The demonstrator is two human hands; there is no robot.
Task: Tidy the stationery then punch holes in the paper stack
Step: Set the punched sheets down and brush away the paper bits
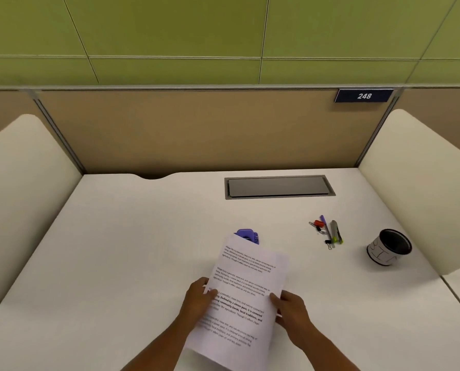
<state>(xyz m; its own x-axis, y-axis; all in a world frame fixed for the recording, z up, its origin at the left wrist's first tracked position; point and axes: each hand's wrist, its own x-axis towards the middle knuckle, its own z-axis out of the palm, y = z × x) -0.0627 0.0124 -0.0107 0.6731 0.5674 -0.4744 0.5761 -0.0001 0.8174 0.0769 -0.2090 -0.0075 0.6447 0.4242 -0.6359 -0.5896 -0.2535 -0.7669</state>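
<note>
A printed paper stack (246, 279) is held tilted over the near middle of the white desk (132, 236). My left hand (198, 301) grips its left edge and my right hand (290, 309) grips its right edge. The stack's far corner hides part of a purple hole punch (247, 234) lying just behind it. To the right lie loose stationery: a purple pen (325, 228), a grey-and-yellow marker (336, 232), a red clip (319, 224) and small black binder clips (328, 243). A black mesh pen cup (389, 247) with a white label stands further right.
A grey cable hatch (278, 186) is set into the desk at the back. Cream side dividers (421, 183) flank the desk on both sides. A tan back panel carries a number plate reading 248 (364, 95).
</note>
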